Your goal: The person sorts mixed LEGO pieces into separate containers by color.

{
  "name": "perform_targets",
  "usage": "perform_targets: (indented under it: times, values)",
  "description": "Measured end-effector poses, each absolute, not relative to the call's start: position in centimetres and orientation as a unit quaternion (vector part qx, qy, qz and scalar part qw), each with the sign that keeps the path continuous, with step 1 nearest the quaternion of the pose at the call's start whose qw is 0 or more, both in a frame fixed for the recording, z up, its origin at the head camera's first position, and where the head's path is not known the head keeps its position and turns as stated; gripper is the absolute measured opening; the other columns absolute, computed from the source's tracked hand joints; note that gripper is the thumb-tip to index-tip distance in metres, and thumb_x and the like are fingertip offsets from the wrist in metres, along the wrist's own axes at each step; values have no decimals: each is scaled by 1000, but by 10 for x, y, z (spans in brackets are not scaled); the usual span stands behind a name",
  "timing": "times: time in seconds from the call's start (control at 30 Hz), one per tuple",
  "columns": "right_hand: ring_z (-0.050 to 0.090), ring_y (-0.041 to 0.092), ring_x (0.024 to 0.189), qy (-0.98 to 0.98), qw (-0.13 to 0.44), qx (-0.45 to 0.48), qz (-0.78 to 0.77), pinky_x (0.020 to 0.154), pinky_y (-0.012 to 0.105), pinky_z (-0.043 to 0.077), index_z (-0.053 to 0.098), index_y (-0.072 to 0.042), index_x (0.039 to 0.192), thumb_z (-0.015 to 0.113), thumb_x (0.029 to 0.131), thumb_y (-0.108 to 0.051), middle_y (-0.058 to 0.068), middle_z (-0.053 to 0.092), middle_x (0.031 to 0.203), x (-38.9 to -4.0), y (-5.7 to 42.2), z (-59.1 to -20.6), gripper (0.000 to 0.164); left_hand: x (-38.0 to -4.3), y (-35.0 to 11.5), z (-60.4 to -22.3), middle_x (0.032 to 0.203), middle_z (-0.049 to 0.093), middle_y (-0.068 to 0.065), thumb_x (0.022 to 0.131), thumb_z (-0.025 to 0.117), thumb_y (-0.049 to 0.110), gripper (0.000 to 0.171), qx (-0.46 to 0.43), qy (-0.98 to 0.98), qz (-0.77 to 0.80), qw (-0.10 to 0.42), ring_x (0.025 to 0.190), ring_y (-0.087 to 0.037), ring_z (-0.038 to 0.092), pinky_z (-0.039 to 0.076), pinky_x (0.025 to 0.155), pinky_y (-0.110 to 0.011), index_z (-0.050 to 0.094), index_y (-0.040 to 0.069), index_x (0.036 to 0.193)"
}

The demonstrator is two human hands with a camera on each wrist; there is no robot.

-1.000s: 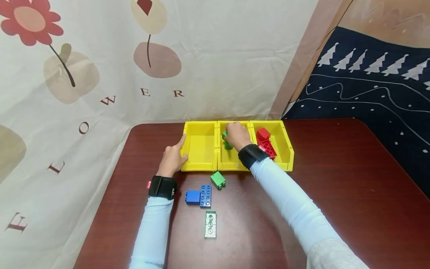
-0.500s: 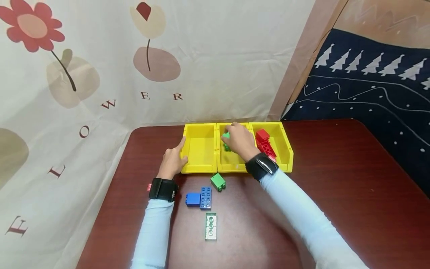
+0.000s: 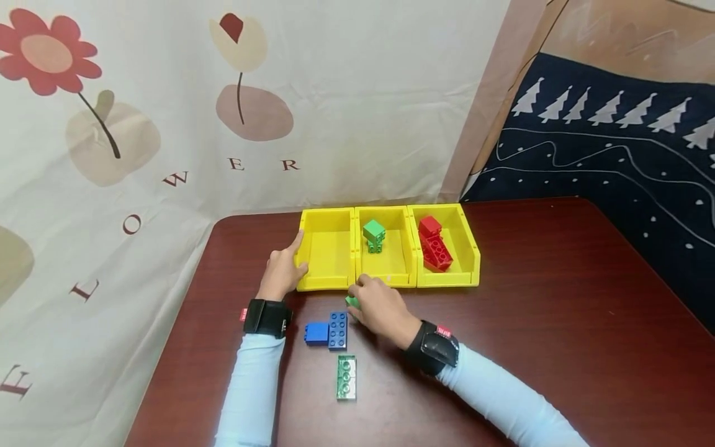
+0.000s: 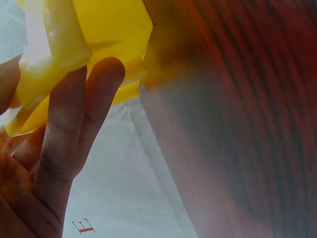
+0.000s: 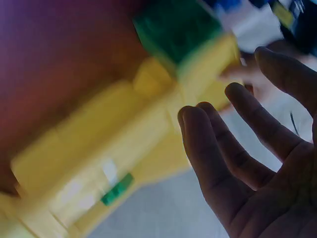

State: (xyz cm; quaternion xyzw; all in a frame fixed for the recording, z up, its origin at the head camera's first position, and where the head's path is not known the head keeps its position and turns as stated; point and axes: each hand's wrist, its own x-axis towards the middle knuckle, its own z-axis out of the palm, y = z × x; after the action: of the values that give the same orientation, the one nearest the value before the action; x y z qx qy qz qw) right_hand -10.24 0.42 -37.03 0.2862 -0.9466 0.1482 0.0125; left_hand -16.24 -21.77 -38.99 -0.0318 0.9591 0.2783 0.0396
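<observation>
My left hand (image 3: 281, 271) rests at the left wall of a yellow three-compartment bin (image 3: 385, 282), index finger straight along it. In the left wrist view, the fingers (image 4: 67, 119) touch the yellow plastic. My right hand (image 3: 385, 308) is over a green toy brick (image 3: 352, 302) in front of the bin, partly hiding it. In the right wrist view, its fingers are spread and apart from the green brick (image 5: 178, 29). Green bricks (image 3: 374, 233) stand stacked in the middle compartment; red bricks (image 3: 436, 245) lie in the right one.
On the brown table (image 3: 558, 298), two blue bricks (image 3: 326, 333) lie side by side between the hands. A transparent green brick (image 3: 346, 377) lies nearer the person. A printed cloth (image 3: 346, 124) hangs behind the bin, and a dark tree-patterned cloth (image 3: 603, 149) at the right.
My right hand has moved from the middle compartment towards the person, down to the loose green brick, leaving stacked green bricks inside. The left hand stays at the bin's wall.
</observation>
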Motion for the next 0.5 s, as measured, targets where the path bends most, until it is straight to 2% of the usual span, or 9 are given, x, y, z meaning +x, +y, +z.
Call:
perform_targets:
  times: [0.2,0.5]
  values:
    - [59,21,76,-953,21,274,130,57,32,54,73,-11,98,76,85,-23,6,59,95,-95,2,-391,19,-162,-215,-394,78,48,-15,94,62,13,79,-34,957,284,47,55,-23,48,48,63,-28,17,26,157]
    - [59,22,74,-949,70,276,134,52,32,52,72,-12,94,74,86,-18,7,61,96,-93,1,-397,10,-162,-217,-390,90,57,-21,93,64,13,79,-21,961,276,25,63,-25,54,49,65,-28,20,23,157]
